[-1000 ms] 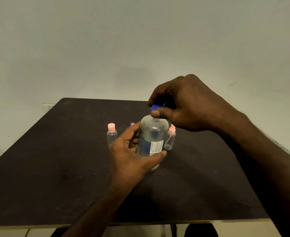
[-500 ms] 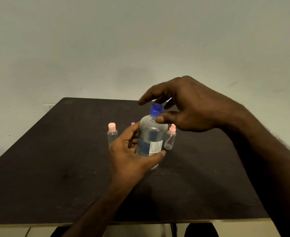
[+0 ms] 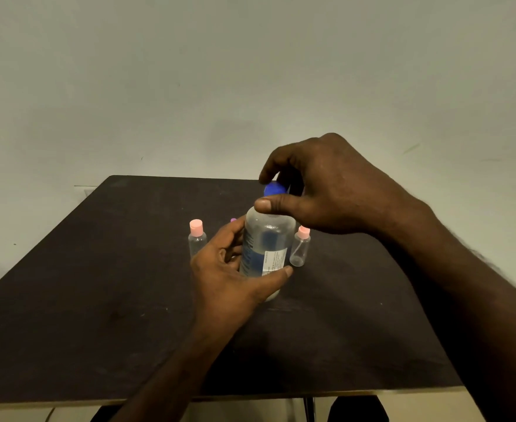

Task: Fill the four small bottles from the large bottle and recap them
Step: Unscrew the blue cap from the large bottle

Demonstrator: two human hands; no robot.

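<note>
A large clear bottle [image 3: 266, 251] stands upright near the middle of a dark desk [image 3: 98, 300], with a blue and white label on its side and a blue cap [image 3: 274, 189] on its neck. The left hand [image 3: 229, 275] wraps around the lower part of the bottle from the left, thumb laid across the front just under the label and fingers curled behind, so this grip is closed around the bottle's body. The right hand [image 3: 326, 190] comes in from the right above the bottle; its thumb lies against the shoulder just below the cap and its forefinger arches over the far side of the cap, so the grip is drawn in around the cap, though whether the fingertips actually press on it cannot be told.

A small bottle with a pink cap [image 3: 197, 239] stands upright just left of the left hand. Another small pink-capped bottle [image 3: 300, 247] stands upright right beside the large bottle on its right. A speck of purple cap [image 3: 233, 220] shows behind the left hand's fingers; the rest of that thing is hidden. Behind the desk rises a plain pale wall [image 3: 189, 86].
</note>
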